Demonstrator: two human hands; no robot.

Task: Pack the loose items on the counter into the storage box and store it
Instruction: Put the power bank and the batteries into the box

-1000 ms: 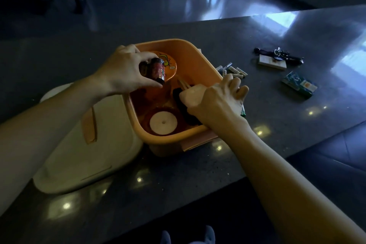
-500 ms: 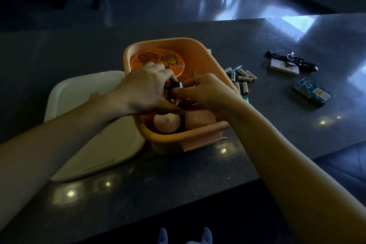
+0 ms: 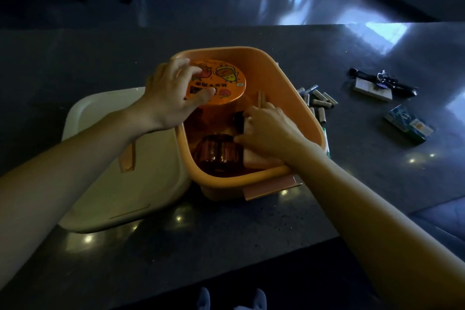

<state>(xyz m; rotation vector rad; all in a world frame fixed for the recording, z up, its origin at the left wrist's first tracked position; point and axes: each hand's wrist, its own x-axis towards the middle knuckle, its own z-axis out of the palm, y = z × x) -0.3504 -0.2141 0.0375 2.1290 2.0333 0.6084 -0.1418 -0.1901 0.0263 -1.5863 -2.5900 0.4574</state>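
- Orange storage box (image 3: pixel 279 88) sits open mid tabletop (image 3: pixel 226 234). Its cream lid (image 3: pixel 113 158) lies flat just left of it, touching its side.
- Left hand (image 3: pixel 173 90) is on the round orange tin (image 3: pixel 226 80), which leans at the back-left of the box. Fingers are spread and curled over the tin's left rim, thumb on its printed top, so it grips the tin.
- Right hand (image 3: pixel 266 131) is down inside the box, palm down, fingers curled. What they hold, if anything, is hidden, so I cannot tell.
- The right hand's fingertips touch a dark item (image 3: pixel 239 118); the thumb is beside two dark cylinders (image 3: pixel 219 152) lying at the box's near end.
- A pale pink block (image 3: pixel 254 161) sits under the right wrist; wooden sticks (image 3: pixel 260 99) stand against the right wall.
- Loose batteries (image 3: pixel 318 103) are piled on the tabletop just right of the box.
- Further right are keys on a white block (image 3: pixel 375 88) and a green-blue carton (image 3: pixel 407 123), well apart from the box.
- A pink card (image 3: pixel 271 186) pokes out beneath the box's near corner.
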